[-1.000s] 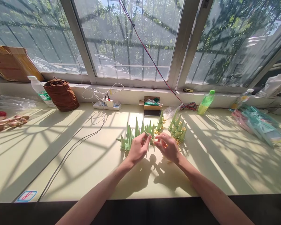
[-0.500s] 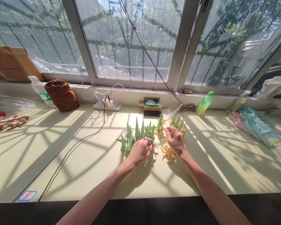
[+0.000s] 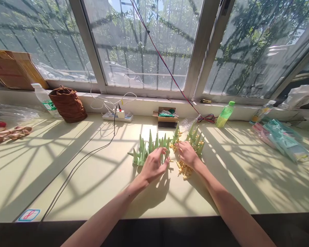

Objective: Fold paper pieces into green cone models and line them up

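Several pointed green cones stand in a cluster at the middle of the table. My left hand is at the right side of this cluster, its thumb apart from its curved fingers and a green cone just beyond the gap. My right hand hovers over a heap of small yellow pegs, fingers bent together and pointing left. Whatever its fingertips hold, if anything, is too small to make out. Beyond that hand, more green cones stand among yellow pegs, and another green cone rises between the two groups.
Behind the cones sits a small open cardboard box with a dark flat object before it. A power strip trails a black cable down the table. A brown bag stands left, a green bottle right, with plastic packets farther right.
My right hand has moved left and slightly down, uncovering more of the right-hand cones. My left hand's fingers and thumb have spread farther apart.
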A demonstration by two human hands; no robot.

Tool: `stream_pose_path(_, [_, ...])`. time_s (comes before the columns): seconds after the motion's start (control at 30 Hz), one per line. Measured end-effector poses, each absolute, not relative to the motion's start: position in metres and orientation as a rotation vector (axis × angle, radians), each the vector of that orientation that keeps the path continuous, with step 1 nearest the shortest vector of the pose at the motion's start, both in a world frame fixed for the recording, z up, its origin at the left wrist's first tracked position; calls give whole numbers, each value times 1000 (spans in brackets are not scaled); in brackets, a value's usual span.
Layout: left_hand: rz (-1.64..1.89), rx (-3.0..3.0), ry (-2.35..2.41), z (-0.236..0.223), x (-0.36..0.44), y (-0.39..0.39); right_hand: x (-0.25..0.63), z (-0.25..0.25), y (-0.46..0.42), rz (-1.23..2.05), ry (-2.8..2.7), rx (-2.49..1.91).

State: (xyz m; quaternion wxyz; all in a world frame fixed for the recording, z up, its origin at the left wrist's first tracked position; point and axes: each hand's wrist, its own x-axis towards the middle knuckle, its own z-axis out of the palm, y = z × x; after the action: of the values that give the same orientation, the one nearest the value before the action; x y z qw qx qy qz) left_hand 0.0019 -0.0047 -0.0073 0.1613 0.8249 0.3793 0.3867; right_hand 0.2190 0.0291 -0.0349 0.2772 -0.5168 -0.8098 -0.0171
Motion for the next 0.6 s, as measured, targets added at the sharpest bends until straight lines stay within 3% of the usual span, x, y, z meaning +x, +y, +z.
stream_pose_path(0.6, [1027,2360,1089,-7,5,-7,214,-36,30,-28,-2263,-1504])
